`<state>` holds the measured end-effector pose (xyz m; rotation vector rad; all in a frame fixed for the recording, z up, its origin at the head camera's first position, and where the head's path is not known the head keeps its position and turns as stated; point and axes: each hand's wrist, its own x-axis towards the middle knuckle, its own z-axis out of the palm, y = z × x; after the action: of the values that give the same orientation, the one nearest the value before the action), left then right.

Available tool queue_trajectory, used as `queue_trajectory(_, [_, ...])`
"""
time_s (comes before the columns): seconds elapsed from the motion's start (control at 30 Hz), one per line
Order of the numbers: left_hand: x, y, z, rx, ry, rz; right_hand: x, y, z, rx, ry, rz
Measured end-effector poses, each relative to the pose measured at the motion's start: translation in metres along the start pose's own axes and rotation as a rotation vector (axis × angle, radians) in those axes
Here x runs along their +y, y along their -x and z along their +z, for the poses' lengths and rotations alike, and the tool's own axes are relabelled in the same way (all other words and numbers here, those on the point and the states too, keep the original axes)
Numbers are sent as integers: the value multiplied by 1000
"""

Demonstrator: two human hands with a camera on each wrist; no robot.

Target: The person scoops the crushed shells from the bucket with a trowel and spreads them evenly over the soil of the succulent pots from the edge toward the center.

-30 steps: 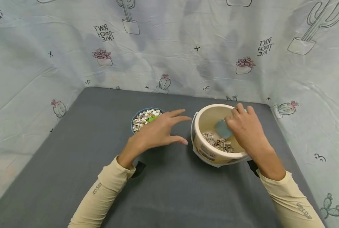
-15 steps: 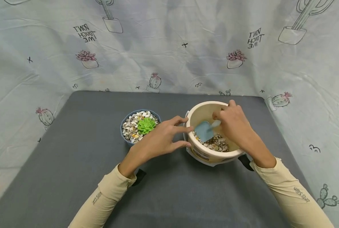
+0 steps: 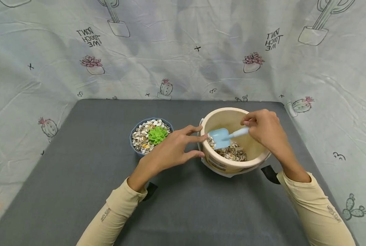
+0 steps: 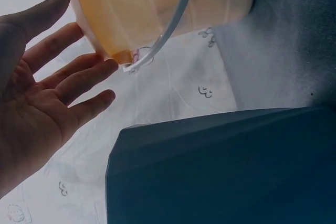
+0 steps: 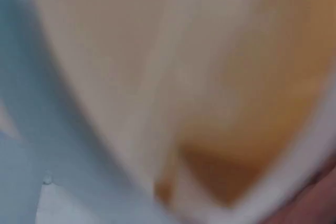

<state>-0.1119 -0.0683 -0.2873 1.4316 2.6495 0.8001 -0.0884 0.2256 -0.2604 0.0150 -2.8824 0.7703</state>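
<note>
My right hand [image 3: 264, 128] pinches the handle of a light blue hand shovel [image 3: 221, 139] inside a cream bucket [image 3: 247, 164]. The shovel's blade lies tilted near the bucket's left inner wall, with small stones [image 3: 233, 153] below and beside it. At the bucket's left rim, my left hand [image 3: 173, 147] has its fingers extended, fingertips at the rim. The left wrist view shows this hand [image 4: 42, 103] with spread fingers by the bucket [image 4: 142, 9]. The right wrist view is badly blurred, filled mostly by the bucket's inside [image 5: 131, 40]; the grip is not visible there.
Left of the bucket stands a blue pot [image 3: 135, 151] of pale pebbles [image 3: 143, 131] with a green succulent [image 3: 157, 135], partly behind my left hand. A white bail handle [image 4: 170, 22] hangs along the bucket's side. Grey cloth covers the table [image 3: 87, 164]; a printed curtain [image 3: 183, 51] surrounds it.
The shovel first swung left and down into the stones, and its blade now lies flatter. My right hand has drawn back right. My left fingers have come to the bucket's rim as the view shifted.
</note>
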Motion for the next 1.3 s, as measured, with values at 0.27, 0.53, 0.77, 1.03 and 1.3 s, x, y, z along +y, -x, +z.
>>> queue_trajectory(0.27, [-3,6,0,-27,10,-11,16,15,-22,80,-52,61])
queue_trajectory(0.53, [-9,12,-2,-34,12,12,24,30,-39,109,-67,171])
queue_trajectory(0.77, [-24,32,-14,60,23,-35,15,38,-44,184,-120,150])
queue_trajectory(1.03, [-57,90,-50,75,-45,-284,-37,26,-26,187,-191,36])
queue_trajectory(1.3, [-77,114,-55,-47,-40,-480,-103,12,24,167,-178,-128])
